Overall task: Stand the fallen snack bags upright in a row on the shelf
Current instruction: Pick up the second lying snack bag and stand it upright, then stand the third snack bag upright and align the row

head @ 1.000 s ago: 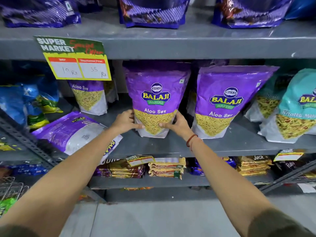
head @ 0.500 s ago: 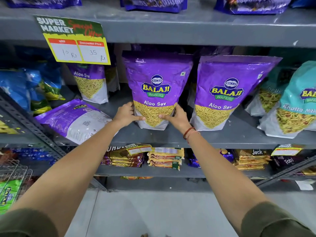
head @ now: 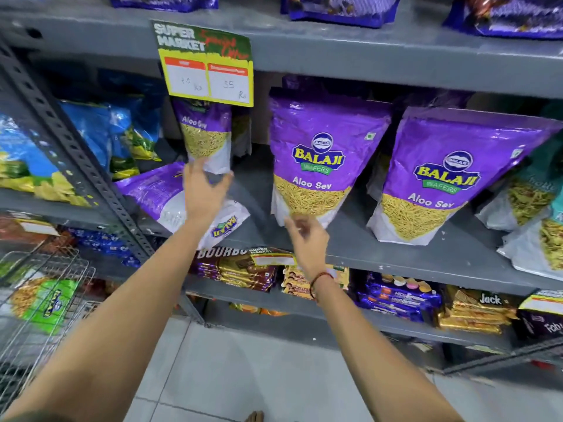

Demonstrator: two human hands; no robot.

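Head view is showing a grey shelf (head: 350, 239) carrying purple snack bags. Taking the price sign (head: 207, 63) as landmark: three bags are standing upright, one small bag (head: 204, 134) directly below it and two large bags (head: 320, 159) (head: 451, 178) to its right. One fallen bag (head: 158, 193) is lying flat below the sign, its long axis running left to right, print upside down. Left hand (head: 203, 190) is hovering over it, fingers spread, gripping nothing; right hand (head: 306, 239) is hanging loosely curled, empty, below the nearer large bag.
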